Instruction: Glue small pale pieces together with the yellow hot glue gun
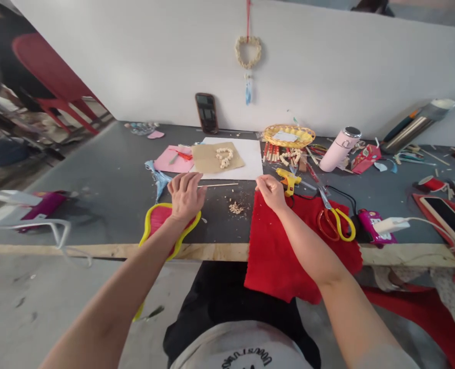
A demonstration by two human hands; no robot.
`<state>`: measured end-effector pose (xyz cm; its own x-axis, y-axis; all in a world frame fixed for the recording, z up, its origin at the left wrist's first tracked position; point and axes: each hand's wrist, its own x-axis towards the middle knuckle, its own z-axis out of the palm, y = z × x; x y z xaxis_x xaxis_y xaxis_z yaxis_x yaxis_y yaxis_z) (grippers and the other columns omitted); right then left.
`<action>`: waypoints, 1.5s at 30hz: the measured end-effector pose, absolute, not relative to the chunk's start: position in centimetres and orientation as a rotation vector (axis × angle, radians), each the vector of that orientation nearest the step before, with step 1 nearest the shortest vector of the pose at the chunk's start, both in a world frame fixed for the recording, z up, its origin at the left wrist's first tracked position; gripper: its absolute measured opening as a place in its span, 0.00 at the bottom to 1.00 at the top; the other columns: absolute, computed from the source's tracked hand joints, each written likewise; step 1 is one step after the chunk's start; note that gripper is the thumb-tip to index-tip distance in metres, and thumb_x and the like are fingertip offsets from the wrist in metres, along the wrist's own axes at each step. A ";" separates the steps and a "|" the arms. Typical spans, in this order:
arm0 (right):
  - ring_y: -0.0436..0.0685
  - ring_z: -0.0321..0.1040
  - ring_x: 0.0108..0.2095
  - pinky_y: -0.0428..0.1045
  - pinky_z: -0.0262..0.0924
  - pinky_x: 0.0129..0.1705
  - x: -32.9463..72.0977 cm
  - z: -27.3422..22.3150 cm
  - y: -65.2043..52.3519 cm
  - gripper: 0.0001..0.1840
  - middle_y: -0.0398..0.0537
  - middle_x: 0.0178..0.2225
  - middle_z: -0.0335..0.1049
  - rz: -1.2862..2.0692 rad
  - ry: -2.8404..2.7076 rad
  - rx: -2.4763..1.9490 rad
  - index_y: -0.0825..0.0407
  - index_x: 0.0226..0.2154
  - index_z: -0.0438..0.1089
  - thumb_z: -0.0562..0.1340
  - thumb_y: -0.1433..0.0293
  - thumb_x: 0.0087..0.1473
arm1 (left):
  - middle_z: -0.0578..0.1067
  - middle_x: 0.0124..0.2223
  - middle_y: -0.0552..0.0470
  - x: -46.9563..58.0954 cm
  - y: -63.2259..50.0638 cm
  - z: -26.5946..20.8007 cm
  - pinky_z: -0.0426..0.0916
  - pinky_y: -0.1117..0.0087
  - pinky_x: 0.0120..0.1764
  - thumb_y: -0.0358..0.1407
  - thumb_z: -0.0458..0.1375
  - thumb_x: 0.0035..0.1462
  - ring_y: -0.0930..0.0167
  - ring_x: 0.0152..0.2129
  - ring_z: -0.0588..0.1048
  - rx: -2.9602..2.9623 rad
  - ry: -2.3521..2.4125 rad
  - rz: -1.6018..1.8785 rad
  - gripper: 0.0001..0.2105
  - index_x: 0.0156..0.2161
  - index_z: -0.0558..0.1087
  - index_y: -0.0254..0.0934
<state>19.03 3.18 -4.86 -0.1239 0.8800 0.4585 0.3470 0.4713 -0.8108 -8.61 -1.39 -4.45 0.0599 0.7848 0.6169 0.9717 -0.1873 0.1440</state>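
Observation:
My left hand lies palm down with its fingers apart, over a pink piece with a wavy yellow edge. A thin stick runs along the table beside its thumb. My right hand is closed, fingers curled together at the top edge of a red felt cloth; anything inside it is hidden. Between my hands is a small heap of beige bits. Behind them a curved string of pale beads rests on brown paper over a white sheet.
Right of my right hand are a yellow glue gun and scissors. Farther back stand a wicker basket and a pink bottle. A phone leans on the wall. Charging cables cross the table's left front edge.

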 end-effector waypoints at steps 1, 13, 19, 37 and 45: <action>0.53 0.70 0.32 0.49 0.63 0.41 19.0 -4.9 3.3 0.23 0.47 0.32 0.73 0.641 -1.691 -1.067 0.50 0.22 0.69 0.53 0.57 0.62 | 0.72 0.55 0.39 -8.7 -1.3 -4.6 0.56 0.52 0.55 0.42 0.49 0.64 0.55 0.53 0.65 -1.998 -1.794 -0.871 0.18 0.55 0.69 0.37; 0.52 0.66 0.34 0.49 0.65 0.38 19.2 -6.1 4.4 0.20 0.57 0.49 0.68 0.558 -1.594 -1.088 0.53 0.51 0.66 0.54 0.61 0.60 | 0.71 0.56 0.37 -8.7 -1.0 -4.8 0.57 0.51 0.54 0.39 0.48 0.65 0.54 0.54 0.63 -1.946 -1.913 -0.957 0.17 0.53 0.70 0.36; 0.51 0.64 0.30 0.48 0.64 0.32 19.1 -6.5 4.4 0.26 0.60 0.50 0.64 0.575 -1.563 -1.098 0.55 0.57 0.58 0.55 0.64 0.58 | 0.70 0.56 0.39 -8.8 -1.1 -4.7 0.58 0.53 0.54 0.39 0.47 0.66 0.57 0.54 0.64 -1.957 -1.922 -0.929 0.16 0.53 0.68 0.35; 0.55 0.66 0.42 0.51 0.66 0.44 18.7 -6.5 3.7 0.18 0.60 0.49 0.67 0.466 -1.802 -1.119 0.56 0.51 0.63 0.47 0.74 0.62 | 0.71 0.53 0.36 -8.9 -0.4 -4.8 0.58 0.49 0.55 0.38 0.47 0.64 0.55 0.53 0.65 -1.851 -1.998 -0.978 0.17 0.51 0.70 0.34; 0.62 0.58 0.52 0.56 0.58 0.57 16.5 -5.8 2.6 0.19 0.52 0.50 0.71 0.473 -2.314 -1.039 0.51 0.49 0.72 0.53 0.76 0.59 | 0.72 0.53 0.39 -8.6 -0.2 -4.9 0.58 0.50 0.57 0.37 0.48 0.63 0.57 0.53 0.66 -1.876 -1.961 -0.935 0.15 0.51 0.69 0.36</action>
